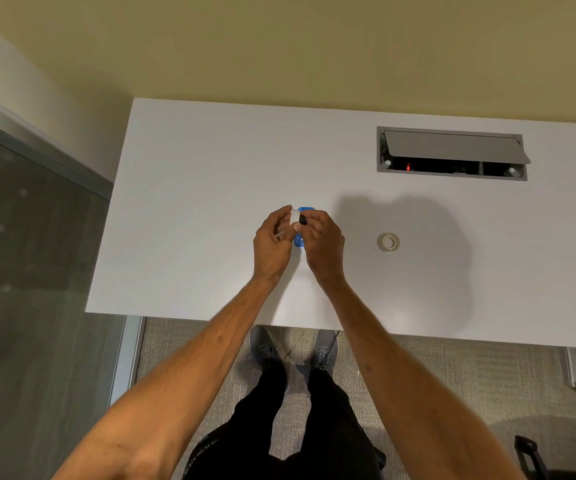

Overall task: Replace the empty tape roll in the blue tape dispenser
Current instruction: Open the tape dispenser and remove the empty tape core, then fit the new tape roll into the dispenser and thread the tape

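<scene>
blue tape dispenser [299, 240] sits mid-frame on the white desk [189, 188], mostly hidden behind both hands. left hand [272, 244] pinches a clear empty roll [295, 215], right hand [324, 242] grips a small black hub [303, 220]. fresh tape roll [388, 242] lies well right.

Matt white laminate desk [210, 174] w/ faint grain; blue tape dispenser [299, 240] looked like smooth plastic; tape roll [388, 242] was pale, slightly glossy; cable hatch [453, 147] was brushed grey metal; floor carpet [453, 375] was coarse-woven.

blue dispenser [299, 240], white desk [210, 188]
</scene>
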Motion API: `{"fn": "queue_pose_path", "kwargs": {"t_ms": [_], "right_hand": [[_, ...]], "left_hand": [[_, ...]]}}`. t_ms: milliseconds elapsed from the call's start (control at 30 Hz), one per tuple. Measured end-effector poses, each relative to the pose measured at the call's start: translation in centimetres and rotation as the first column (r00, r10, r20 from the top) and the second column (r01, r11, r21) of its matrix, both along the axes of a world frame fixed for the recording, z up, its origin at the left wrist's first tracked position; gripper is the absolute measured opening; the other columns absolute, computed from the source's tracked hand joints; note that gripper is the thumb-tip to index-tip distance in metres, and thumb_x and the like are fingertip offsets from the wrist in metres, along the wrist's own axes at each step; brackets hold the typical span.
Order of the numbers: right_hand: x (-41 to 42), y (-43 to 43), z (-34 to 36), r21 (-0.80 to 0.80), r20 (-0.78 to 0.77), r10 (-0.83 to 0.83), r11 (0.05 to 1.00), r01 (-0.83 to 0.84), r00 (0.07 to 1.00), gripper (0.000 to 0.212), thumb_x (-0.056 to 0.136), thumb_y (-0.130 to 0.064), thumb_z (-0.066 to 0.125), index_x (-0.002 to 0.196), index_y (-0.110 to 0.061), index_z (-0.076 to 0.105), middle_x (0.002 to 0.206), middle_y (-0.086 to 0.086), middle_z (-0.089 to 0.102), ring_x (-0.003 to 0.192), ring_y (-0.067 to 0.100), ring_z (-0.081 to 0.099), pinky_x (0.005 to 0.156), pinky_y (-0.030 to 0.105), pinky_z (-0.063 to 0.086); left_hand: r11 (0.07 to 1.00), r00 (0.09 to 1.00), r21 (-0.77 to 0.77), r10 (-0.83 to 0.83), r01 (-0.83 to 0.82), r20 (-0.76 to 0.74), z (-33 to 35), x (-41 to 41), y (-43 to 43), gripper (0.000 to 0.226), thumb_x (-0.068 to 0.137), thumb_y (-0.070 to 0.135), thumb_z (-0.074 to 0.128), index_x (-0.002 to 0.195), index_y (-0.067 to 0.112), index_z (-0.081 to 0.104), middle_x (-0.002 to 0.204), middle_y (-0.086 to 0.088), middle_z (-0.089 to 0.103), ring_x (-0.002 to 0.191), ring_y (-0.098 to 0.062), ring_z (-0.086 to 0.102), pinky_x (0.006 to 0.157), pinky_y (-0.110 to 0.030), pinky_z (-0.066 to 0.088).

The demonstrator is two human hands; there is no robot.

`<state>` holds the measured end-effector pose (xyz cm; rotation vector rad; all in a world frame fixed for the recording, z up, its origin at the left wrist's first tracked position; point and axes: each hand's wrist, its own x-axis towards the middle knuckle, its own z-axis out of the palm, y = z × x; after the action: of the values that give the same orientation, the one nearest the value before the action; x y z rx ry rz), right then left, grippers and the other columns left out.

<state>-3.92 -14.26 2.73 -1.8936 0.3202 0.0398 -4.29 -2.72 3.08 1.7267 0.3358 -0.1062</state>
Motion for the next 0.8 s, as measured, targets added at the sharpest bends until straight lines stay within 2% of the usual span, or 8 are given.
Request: {"fn": "queue_pose_path", "kwargs": {"t_ms": [100,200,300,400,467,567,667,800], "right_hand": [[0.0,0.0,-0.1,-0.009,0.030,0.000,1.000,0.001,1.000,0.024,0.096,-0.016,0.059,0.115,-0.008,0.072,0.112,-0.007,0.073,0.101,0.028,0.075,0.093,0.059,0.060],[0.2,-0.1,-0.6,0.025,0.034,-0.009,1.000,0.008,0.999,0.024,0.093,-0.011,0.060,0.111,-0.021,0.072,0.105,-0.015,0.074,0.099,0.027,0.076,0.092,0.059,0.061],[0.3,0.0,-0.2,0.024,0.011,-0.030,0.999,0.030,0.999,0.022,0.092,-0.007,0.065,0.106,-0.024,0.072,0.099,-0.022,0.073,0.096,0.016,0.075,0.093,0.046,0.062],[0.5,-0.1,-0.2,0.011,-0.005,-0.052,0.999,0.052,0.999,0.019,0.093,-0.002,0.069,0.104,-0.017,0.072,0.097,-0.016,0.075,0.091,0.005,0.073,0.089,0.028,0.059],[0.6,-0.1,-0.4,0.025,-0.020,-0.060,0.998,0.061,0.998,0.018,0.094,-0.003,0.071,0.107,-0.016,0.073,0.098,-0.013,0.077,0.089,0.001,0.072,0.088,0.023,0.059],[0.7,-0.1,-0.6,-0.009,-0.005,-0.052,0.999,0.052,0.999,0.020,0.095,-0.007,0.071,0.103,-0.025,0.070,0.105,-0.012,0.076,0.094,-0.001,0.070,0.088,0.026,0.059],[1.1,-0.3,-0.9,-0.025,0.009,-0.040,0.999,0.041,0.999,0.022,0.093,-0.009,0.071,0.099,-0.029,0.067,0.105,-0.014,0.073,0.098,0.004,0.068,0.089,0.031,0.058],[1.5,-0.5,-1.3,0.037,-0.005,-0.049,0.998,0.049,0.999,0.022,0.095,-0.006,0.068,0.110,-0.023,0.071,0.106,-0.015,0.073,0.100,0.000,0.069,0.087,0.022,0.056]], "left_hand": [[0.999,0.998,0.001,-0.040,0.040,-0.044,-0.6,0.2,0.3,0.046,0.104,0.021,0.071,0.148,0.012,0.062,0.145,-0.005,0.069,0.130,-0.019,0.067,0.113,-0.028,0.054],[1.000,0.997,0.011,-0.027,0.028,-0.069,-1.0,0.3,0.7,0.046,0.103,0.024,0.073,0.146,0.014,0.065,0.141,-0.004,0.071,0.127,-0.018,0.068,0.111,-0.031,0.056],[1.000,0.997,-0.002,-0.004,0.004,-0.071,-1.2,0.3,1.2,0.043,0.100,0.025,0.077,0.141,0.017,0.068,0.132,-0.001,0.074,0.121,-0.012,0.070,0.107,-0.028,0.058],[1.000,0.997,0.014,-0.015,0.016,-0.072,-1.5,0.4,2.1,0.040,0.099,0.027,0.078,0.138,0.023,0.070,0.127,0.002,0.076,0.120,-0.010,0.070,0.107,-0.029,0.058],[0.999,0.997,0.044,0.003,0.000,-0.075,-1.7,0.7,2.5,0.040,0.098,0.026,0.079,0.137,0.023,0.070,0.125,0.002,0.076,0.118,-0.010,0.070,0.107,-0.031,0.058],[0.992,0.996,0.126,0.034,-0.023,-0.085,-1.6,1.4,2.8,0.047,0.096,0.026,0.080,0.141,0.023,0.063,0.125,0.004,0.074,0.115,-0.010,0.069,0.103,-0.025,0.055],[0.963,0.998,0.270,0.015,0.003,-0.062,-1.9,2.3,3.3,0.042,0.093,0.022,0.081,0.131,0.020,0.065,0.121,0.007,0.073,0.109,-0.009,0.066,0.098,-0.030,0.056],[0.888,0.997,0.453,-0.069,0.080,-0.042,-2.7,3.6,4.6,0.039,0.088,0.027,0.075,0.125,0.016,0.069,0.116,0.001,0.076,0.105,-0.018,0.069,0.087,-0.032,0.055]]}}
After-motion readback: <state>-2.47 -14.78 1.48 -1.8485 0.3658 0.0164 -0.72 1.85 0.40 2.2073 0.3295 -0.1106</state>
